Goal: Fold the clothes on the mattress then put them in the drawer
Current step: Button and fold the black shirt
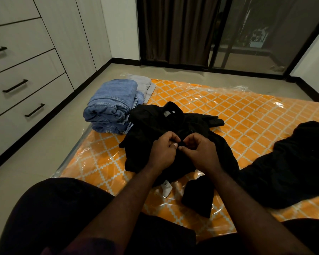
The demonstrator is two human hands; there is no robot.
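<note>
A black collared shirt lies spread on the orange patterned mattress, collar pointing away from me. My left hand and my right hand meet over its front placket, each pinching the cloth at the fingertips around a small button. Folded blue jeans are stacked at the mattress's far left corner, with a folded grey garment behind them. Another black garment lies unfolded on the right. The white drawers with black handles stand on the left, all closed.
Clear plastic wrap covers the mattress. A strip of tiled floor separates the mattress from the drawer unit. My knees in dark clothing fill the lower foreground. Dark curtains and a glass sliding door stand at the back.
</note>
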